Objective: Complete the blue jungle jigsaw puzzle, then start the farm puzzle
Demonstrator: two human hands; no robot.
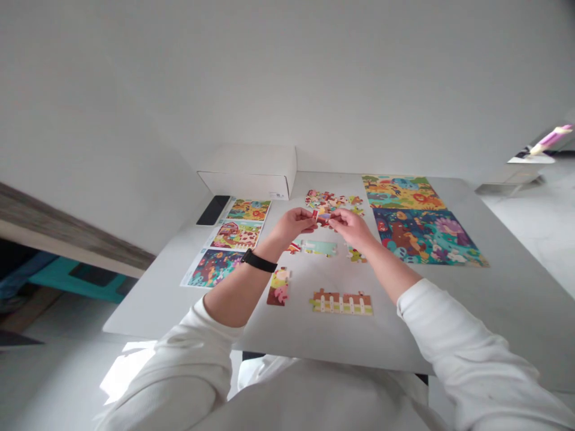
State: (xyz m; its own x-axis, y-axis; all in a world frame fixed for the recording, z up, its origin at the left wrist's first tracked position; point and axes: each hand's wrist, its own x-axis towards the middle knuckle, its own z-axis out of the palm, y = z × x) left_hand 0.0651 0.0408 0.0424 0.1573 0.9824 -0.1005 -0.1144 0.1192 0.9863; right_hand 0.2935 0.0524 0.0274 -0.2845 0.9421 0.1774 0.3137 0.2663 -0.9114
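Observation:
Above the middle of the table, my left hand (297, 222) and my right hand (349, 225) pinch a small red and blue puzzle piece (323, 218) between them. Beyond it lies a heap of loose puzzle pieces (327, 200), partly covered by my fingers. Below my hands sit a joined pale blue strip (320, 248), a red-and-white piece (294, 246) and a green piece (356, 254). Closer to me are a pink animal section (279, 286) and a joined white fence section (342, 303).
Three picture cards (236, 234) and a black phone (214, 210) lie at the left. Behind them stands a white box (248, 173) against the wall. Two finished puzzles, one yellow (404, 193) and one dark blue (426, 236), cover part of the table's right side.

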